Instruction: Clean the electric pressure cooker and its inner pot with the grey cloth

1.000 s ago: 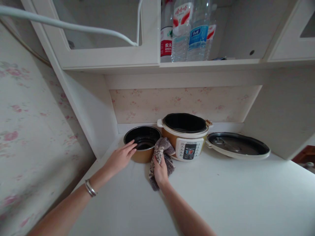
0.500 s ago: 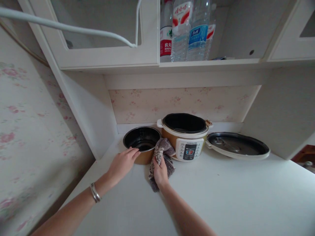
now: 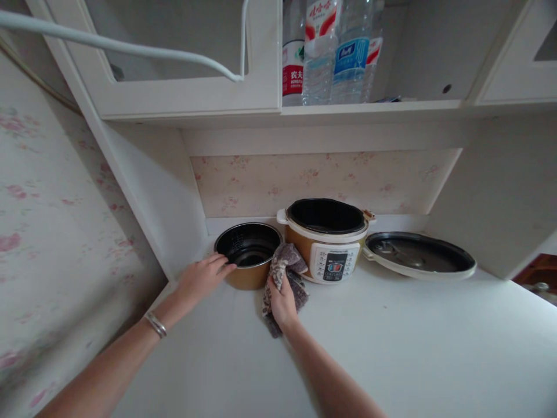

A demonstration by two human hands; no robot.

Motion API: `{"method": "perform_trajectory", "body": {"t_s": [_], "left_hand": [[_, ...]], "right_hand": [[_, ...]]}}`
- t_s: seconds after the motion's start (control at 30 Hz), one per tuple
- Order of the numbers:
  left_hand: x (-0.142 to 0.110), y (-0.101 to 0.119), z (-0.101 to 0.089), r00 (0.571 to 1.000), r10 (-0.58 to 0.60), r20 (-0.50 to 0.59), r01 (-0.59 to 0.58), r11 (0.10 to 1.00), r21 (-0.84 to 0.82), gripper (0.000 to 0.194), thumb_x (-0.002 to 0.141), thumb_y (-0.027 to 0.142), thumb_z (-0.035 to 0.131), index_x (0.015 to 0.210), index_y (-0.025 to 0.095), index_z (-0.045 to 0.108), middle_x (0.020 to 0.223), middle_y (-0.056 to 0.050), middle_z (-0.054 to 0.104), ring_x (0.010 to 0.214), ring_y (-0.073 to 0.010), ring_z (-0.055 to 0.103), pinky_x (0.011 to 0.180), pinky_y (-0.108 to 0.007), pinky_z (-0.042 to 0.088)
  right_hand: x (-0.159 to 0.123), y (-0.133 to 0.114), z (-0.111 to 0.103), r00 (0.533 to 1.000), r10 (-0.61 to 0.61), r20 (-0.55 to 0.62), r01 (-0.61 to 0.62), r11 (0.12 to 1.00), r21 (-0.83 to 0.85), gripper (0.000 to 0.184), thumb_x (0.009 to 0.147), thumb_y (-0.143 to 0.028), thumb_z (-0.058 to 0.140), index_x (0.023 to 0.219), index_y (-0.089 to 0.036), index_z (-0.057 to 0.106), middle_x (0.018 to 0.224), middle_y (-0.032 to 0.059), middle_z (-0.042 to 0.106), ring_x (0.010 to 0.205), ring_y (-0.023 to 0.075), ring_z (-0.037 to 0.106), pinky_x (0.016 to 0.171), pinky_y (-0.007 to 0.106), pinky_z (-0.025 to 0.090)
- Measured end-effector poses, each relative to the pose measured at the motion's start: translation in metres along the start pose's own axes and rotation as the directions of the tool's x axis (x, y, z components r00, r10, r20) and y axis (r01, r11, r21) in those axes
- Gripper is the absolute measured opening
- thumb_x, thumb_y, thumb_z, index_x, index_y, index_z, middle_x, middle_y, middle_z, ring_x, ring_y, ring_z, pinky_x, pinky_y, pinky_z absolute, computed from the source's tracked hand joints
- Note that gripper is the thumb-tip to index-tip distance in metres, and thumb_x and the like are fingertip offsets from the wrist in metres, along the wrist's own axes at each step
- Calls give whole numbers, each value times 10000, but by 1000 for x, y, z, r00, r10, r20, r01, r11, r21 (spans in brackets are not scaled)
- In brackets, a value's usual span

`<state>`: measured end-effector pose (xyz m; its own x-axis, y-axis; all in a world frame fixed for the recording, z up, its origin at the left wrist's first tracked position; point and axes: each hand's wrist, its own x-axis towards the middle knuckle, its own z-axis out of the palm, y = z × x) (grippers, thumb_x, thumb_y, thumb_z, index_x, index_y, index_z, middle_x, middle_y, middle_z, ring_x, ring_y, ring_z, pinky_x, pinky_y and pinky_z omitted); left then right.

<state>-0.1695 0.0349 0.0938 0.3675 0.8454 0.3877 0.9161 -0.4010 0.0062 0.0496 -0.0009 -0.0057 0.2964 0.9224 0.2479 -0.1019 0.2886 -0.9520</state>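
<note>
Inner pot [image 3: 247, 278]: blk inside, gold-brown outside, round, open & upright on the white desk [image 3: 391, 348], L of the cooker [image 3: 334, 265]. Cloth [image 3: 284, 262]: grey-brown w/ pale pattern (rather crumpled), bunched in front of the gap betw. pot & cooker.

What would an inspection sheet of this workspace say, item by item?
Surface: white countertop, one small dark speck.
Job's things: inner pot, upright; open multicooker; lid, inner side up; patterned cloth.
Clutter: plastic bottles in the cabinet.
Hands: left hand open at the inner pot's rim; right hand gripping the patterned cloth.
Cables: thin tan line upper left, cable or pipe unclear.
Surroundings: floral wallpaper.
</note>
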Motion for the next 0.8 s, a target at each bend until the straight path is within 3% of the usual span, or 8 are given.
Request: {"method": "perform_trajectory", "body": {"t_s": [0.1, 0.17, 0.23, 0.33, 0.43, 0.5, 0.63, 0.8], "left_hand": [[-13, 35, -8, 999, 0, -39, -1, 999, -33, 456, 985, 489, 338, 1110, 236, 697, 1119, -63, 725, 984, -255, 702, 780, -354, 573], [-14, 39, -12, 997, 56, -46, -62, 988, -140, 448, 997, 457, 328, 1190, 234, 666, 1173, -49, 708, 1069, -225, 673, 883, -338, 552], [-10, 25, -13, 992, 112, -54, -121, 969, -217, 447, 995, 451, 338, 1229, 230, 649, 1275, -40, 656, 1144, -199, 636, 990, -326, 504], [5, -15, -9, 992, 124, -33, -128, 975, -182, 475, 985, 475, 340, 1240, 218, 648, 1401, -42, 554, 1237, -213, 571, 1083, -375, 435], [20, -50, 1, 994, 109, 30, -105, 988, -115, 522, 983, 483, 318, 1265, 177, 634, 1383, -71, 567, 1296, -236, 516, 1117, -415, 393], [22, -59, 8, 993, 108, 41, -105, 991, -78, 535, 988, 470, 297, 1239, 157, 652, 1351, -96, 591, 1287, -244, 525, 1111, -424, 400], [7, -31, 11, 998, 52, -22, -52, 999, -14, 510, 989, 471, 311, 1163, 186, 696, 1310, -108, 621, 1176, -279, 615, 1015, -459, 491], [-15, 17, -7, 999, 3, -37, -6, 997, -75, 484, 987, 488, 329, 1179, 222, 686, 1210, -66, 688, 1055, -267, 681, 901, -415, 561]], "right_hand": [[1, 3, -1, 999, -41, 27, 42, 998, -56, 496, 876, -425, 546, 1348, -271, 551, 1244, 46, 639, 1271, 225, 492, 1119, 435, 317], [2, 5, -2, 998, -44, 39, 47, 996, -73, 492, 895, -409, 523, 1371, -285, 526, 1282, 38, 618, 1269, 217, 494, 1129, 433, 301], [2, 6, -3, 998, -32, 48, 35, 997, -75, 502, 901, -406, 515, 1390, -289, 506, 1295, 38, 612, 1258, 216, 506, 1124, 429, 310], [3, 8, -4, 999, -12, 53, 16, 997, -79, 516, 898, -416, 522, 1396, -281, 502, 1281, 41, 622, 1237, 221, 527, 1107, 419, 340], [3, 10, -4, 999, -16, 40, 20, 996, -89, 498, 893, -417, 530, 1371, -278, 531, 1268, 39, 628, 1235, 223, 530, 1097, 410, 355], [3, 11, -4, 999, -23, 34, 26, 995, -99, 474, 890, -406, 533, 1347, -282, 553, 1276, 37, 623, 1249, 225, 519, 1105, 415, 343], [4, 12, -4, 999, -29, 34, 33, 993, -115, 475, 898, -394, 516, 1362, -294, 533, 1301, 33, 607, 1249, 214, 518, 1117, 423, 323], [5, 13, -6, 999, -36, 10, 37, 992, -119, 520, 889, -415, 524, 1389, -271, 510, 1332, 41, 589, 1294, 224, 476, 1127, 414, 307]]}}
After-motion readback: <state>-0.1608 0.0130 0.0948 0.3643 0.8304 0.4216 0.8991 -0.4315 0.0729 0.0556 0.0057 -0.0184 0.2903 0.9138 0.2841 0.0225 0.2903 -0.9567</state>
